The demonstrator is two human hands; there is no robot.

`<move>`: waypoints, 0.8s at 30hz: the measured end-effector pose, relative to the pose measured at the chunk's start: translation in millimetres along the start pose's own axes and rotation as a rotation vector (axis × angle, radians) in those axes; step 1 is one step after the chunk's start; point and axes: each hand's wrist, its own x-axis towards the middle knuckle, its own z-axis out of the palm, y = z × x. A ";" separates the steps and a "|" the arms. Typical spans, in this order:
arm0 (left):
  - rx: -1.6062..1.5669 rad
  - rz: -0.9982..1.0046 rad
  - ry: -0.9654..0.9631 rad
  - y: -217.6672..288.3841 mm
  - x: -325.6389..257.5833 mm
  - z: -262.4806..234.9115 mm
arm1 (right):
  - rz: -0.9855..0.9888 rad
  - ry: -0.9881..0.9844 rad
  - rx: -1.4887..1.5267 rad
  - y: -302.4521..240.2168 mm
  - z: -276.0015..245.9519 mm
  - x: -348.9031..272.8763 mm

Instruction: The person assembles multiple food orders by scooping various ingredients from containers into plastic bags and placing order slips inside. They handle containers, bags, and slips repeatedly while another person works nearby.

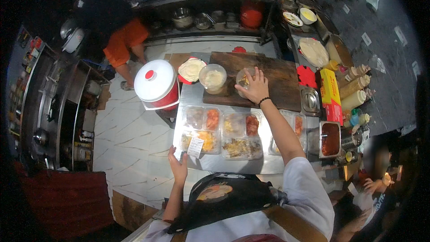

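Note:
My right hand [256,87] reaches over the dark wooden cutting board [282,83], its spread fingers and thumb around the rim of a round clear container [243,79] with bits of food in it. My palm hides part of that container. To its left stands a clear tub [213,79] of pale food. My left hand [178,166] is empty, fingers apart, at the table's near left edge. Close to it, a printed paper slip [195,147] lies on a clear compartment tray [212,142] of yellow and orange food. Another tray [242,149] sits right of that one; my right forearm partly covers a third tray [298,139].
A red cooler with a white lid [154,80] stands left of the steel table. Along the right are a steel pan of red sauce [330,139], a yellow-and-red box [330,90] and several squeeze bottles [354,101]. One person [123,40] stands far left, another [371,192] lower right.

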 end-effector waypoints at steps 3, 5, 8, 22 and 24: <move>-0.096 -0.014 -0.032 10.1 0.9 11.5 | -0.092 0.017 -0.102 0.1 0.3 -1.0; -0.138 -0.031 -0.061 16.3 -0.5 17.9 | -0.073 -0.024 -0.090 -0.1 -1.7 2.2; -0.109 0.018 -0.111 21.0 -3.4 21.6 | -0.024 -0.125 -0.104 -0.5 -2.8 5.7; -0.186 0.212 -0.071 -2.9 -6.5 -16.9 | -0.095 -0.042 -0.239 -36.8 -46.2 -5.7; -0.261 0.206 -0.157 -2.8 -5.0 -18.0 | -0.008 0.408 -0.038 -55.8 -60.8 -38.4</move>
